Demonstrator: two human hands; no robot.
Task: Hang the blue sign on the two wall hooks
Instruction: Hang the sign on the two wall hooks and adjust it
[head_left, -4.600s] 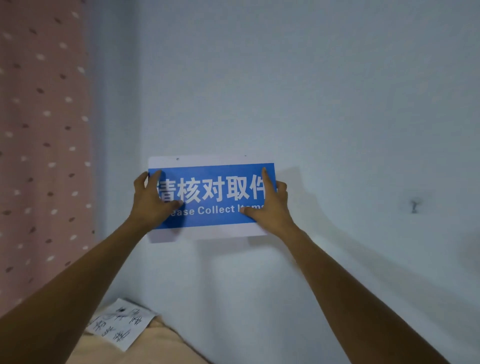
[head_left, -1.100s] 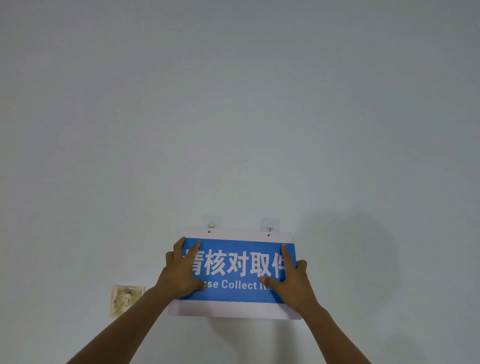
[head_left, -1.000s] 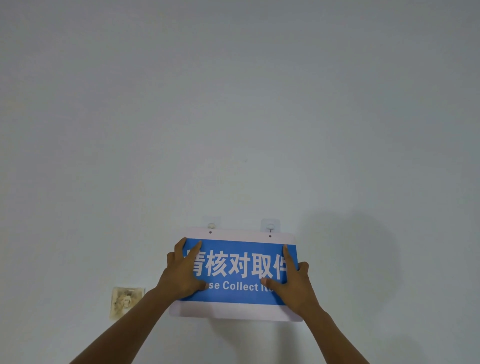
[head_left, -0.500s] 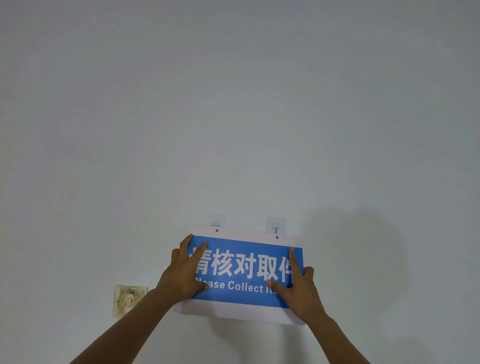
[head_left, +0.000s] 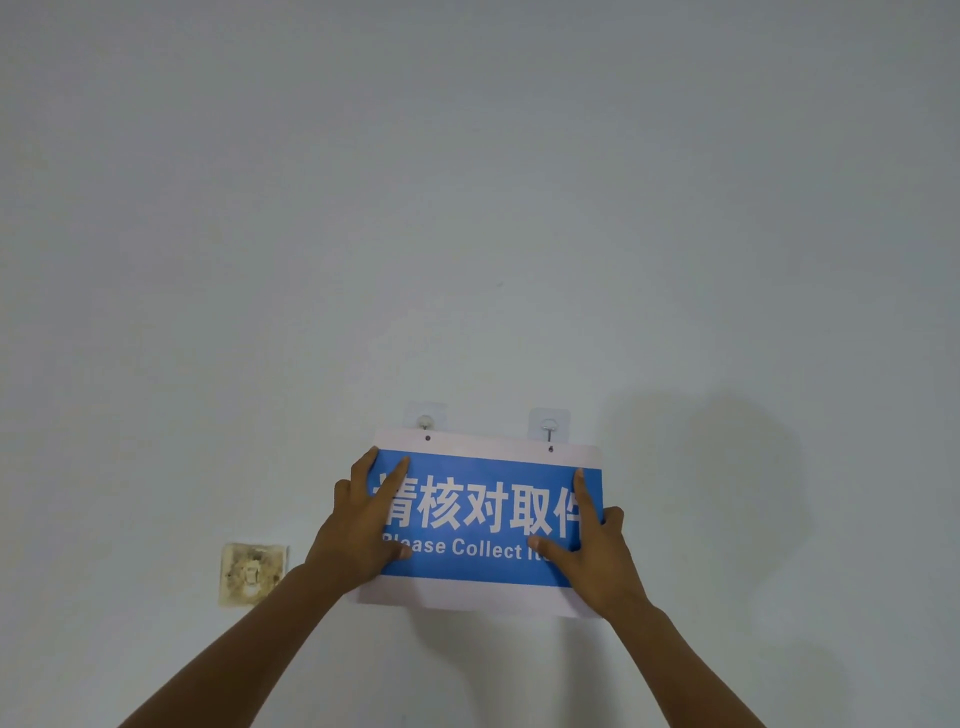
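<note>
The blue sign (head_left: 483, 519), white-bordered with white Chinese characters and "Please Collect", is held flat against the pale wall. My left hand (head_left: 358, 525) grips its left edge, thumb across the front. My right hand (head_left: 592, 545) grips its right edge, index finger stretched up the face. Two clear adhesive hooks are stuck to the wall just above the sign's top edge: the left hook (head_left: 425, 420) and the right hook (head_left: 548, 428). Two small holes in the sign's top border sit just below the hooks. The sign tilts slightly, right side lower.
A stained, yellowed square wall plate (head_left: 253, 573) sits low on the wall to the left of the sign. My shadow falls on the wall to the right. The rest of the wall is plain.
Seconds ago the sign was held lower beside a pink curtain. It now sits under the hooks, and in the last second it shifted slightly right and tilted.
</note>
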